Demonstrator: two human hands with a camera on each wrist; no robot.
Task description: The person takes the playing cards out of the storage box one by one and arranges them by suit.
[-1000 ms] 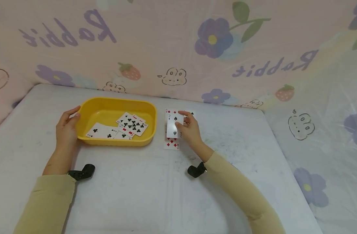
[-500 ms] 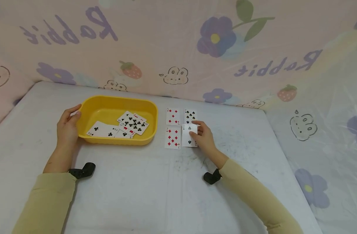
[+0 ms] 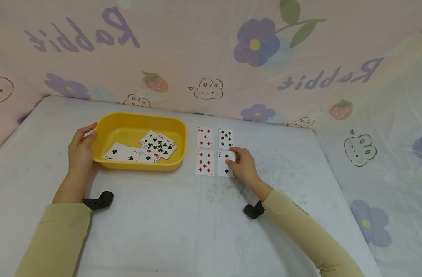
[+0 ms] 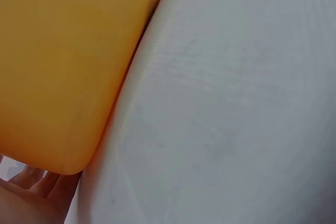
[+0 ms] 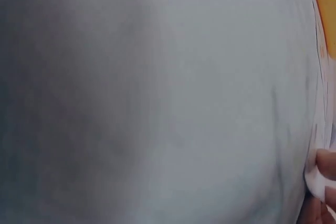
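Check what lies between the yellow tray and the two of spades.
The head view shows the seven of diamonds face up there, apart from both the yellow tray and the two of spades, with bare table on either side.

I'm using one left hand (image 3: 80, 154), one right hand (image 3: 245, 165). One yellow tray (image 3: 122, 136) is sitting on one tabletop (image 3: 162, 223). Outside tray, four cards are showing: two diamonds (image 3: 204, 163), two spades (image 3: 226, 138). Inside, at least four more cards (image 3: 159, 147) are overlapping, exact number hidden. I'm wearing two sleeves (image 3: 55, 234), two black wrist devices (image 3: 106, 199).
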